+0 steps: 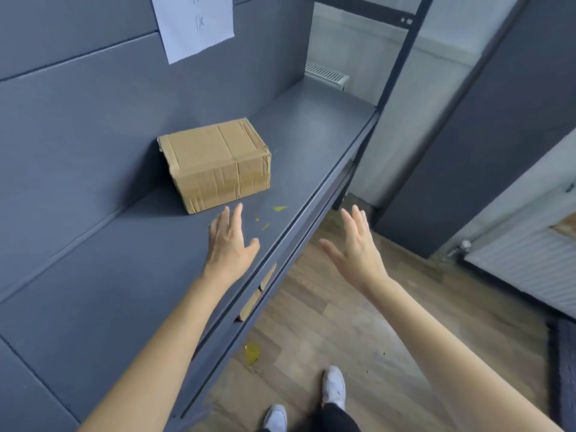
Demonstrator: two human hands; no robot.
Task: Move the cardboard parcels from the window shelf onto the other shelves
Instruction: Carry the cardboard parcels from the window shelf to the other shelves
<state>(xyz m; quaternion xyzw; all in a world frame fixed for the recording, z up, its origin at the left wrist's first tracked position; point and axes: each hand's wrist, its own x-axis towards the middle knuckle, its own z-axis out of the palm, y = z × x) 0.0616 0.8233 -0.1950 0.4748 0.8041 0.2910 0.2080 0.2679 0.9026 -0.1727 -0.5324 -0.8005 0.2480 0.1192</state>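
Observation:
A taped cardboard parcel sits on a dark grey shelf board, pushed back against the grey rear panel. My left hand hovers just in front of the parcel with straight fingers and holds nothing. Out past the shelf's front edge, my right hand hangs over the floor with its fingers spread, also holding nothing. Neither hand touches the parcel.
A white paper sheet is stuck on the rear panel. More cardboard shows on the shelf below through the front gap. Yellow scraps lie on the wooden floor near my shoes. A radiator stands at the right.

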